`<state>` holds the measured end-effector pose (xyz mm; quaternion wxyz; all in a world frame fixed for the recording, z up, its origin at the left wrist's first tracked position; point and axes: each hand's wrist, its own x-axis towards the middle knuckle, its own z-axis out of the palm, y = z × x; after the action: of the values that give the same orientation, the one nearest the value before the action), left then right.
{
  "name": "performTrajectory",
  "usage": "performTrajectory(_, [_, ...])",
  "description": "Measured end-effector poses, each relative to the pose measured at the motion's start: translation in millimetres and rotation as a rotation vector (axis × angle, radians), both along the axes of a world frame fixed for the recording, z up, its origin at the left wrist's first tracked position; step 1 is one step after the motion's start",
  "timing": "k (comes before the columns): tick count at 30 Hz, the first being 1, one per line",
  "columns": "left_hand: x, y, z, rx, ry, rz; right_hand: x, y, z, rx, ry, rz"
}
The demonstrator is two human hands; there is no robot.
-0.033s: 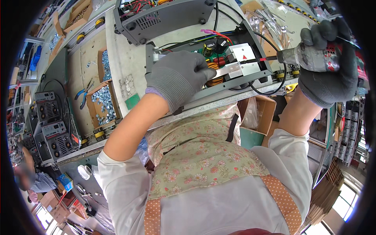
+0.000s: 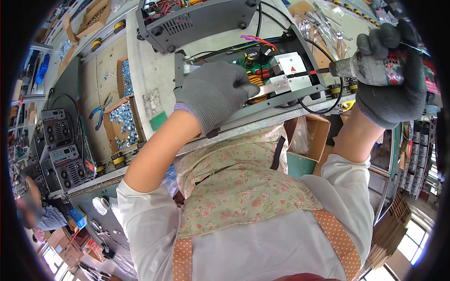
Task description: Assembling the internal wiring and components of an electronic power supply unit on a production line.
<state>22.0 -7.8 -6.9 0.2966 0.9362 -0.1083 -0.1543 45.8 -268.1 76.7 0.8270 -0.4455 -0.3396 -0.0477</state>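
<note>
My left hand (image 2: 212, 91), in a grey knitted glove, pinches one end of a flat silver metal strip (image 2: 273, 86). The strip's other end lies against a silver plate (image 2: 294, 67) inside an open dark metal housing (image 2: 262, 104). In the housing a green circuit board, a copper-wound coil (image 2: 257, 93) and black capacitors show; my left hand covers part of them. My gloved right hand (image 2: 391, 89) is wrapped round a power screwdriver (image 2: 375, 69) with a tape-wrapped front. Its long bit (image 2: 307, 73) reaches left, with the tip at the strip where it meets the plate.
A second dark housing (image 2: 199, 25) with red wires stands behind. Black cables (image 2: 341, 89) loop off the right side. Left are cardboard trays of screws (image 2: 123, 124) and blue-handled pliers (image 2: 99, 114). Metal strips (image 2: 323, 33) lie at the back right. A person (image 2: 54, 218) is at far left.
My right hand and the power screwdriver have shifted very slightly to the left. My left hand stays on the metal strip.
</note>
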Motion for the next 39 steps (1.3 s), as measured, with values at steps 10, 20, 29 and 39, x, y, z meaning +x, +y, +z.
performTrajectory(10, [4,2,2,-0.075,0.133,-0.043,16,-3,-13,-0.132,-0.013,0.127])
performTrajectory(20, [4,5,0,-0.008,0.098,-0.085,11,7,-15,-0.121,-0.045,0.137])
performTrajectory(29, [3,6,-9,-0.056,0.065,-0.075,8,30,-5,-0.353,-0.08,0.156])
performTrajectory(39, [6,9,0,-0.061,0.158,-0.082,8,48,-8,-0.439,-0.064,0.177])
